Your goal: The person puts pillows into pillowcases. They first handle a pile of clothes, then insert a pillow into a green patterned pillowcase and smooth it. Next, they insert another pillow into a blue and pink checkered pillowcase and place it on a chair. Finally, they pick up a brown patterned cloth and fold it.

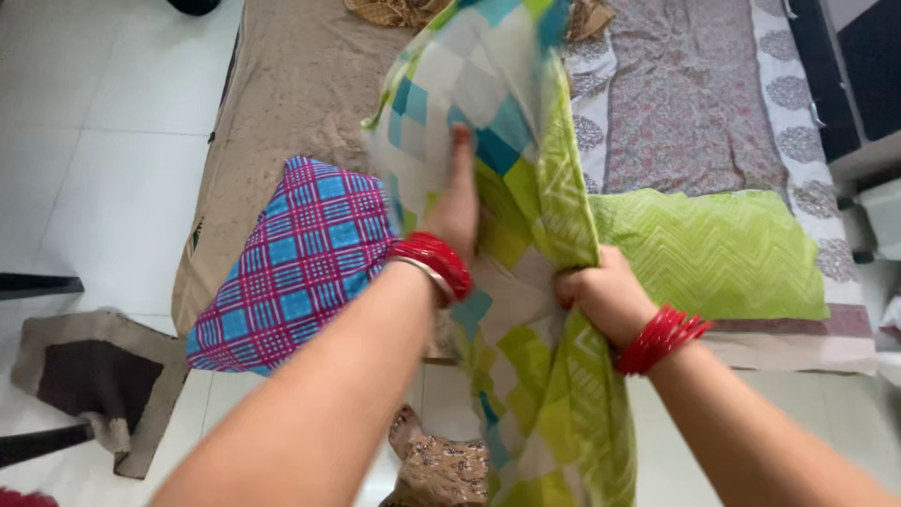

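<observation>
Right hand (601,291) clenched tight on the bunched checked cloth (511,216), held up over the bed (300,84). Left hand (457,202) flat, fingers straight, pressed into its soft folds. A plaid pillow (296,263) lies beside.

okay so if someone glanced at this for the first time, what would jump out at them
The green, blue and white patchwork cover held up at centre: the left hand pushes flat into it while the right hand grips its edge. Red bangles ring both wrists. On the bed, a pink-and-blue checked pillow lies left, a green zigzag pillow right.
</observation>
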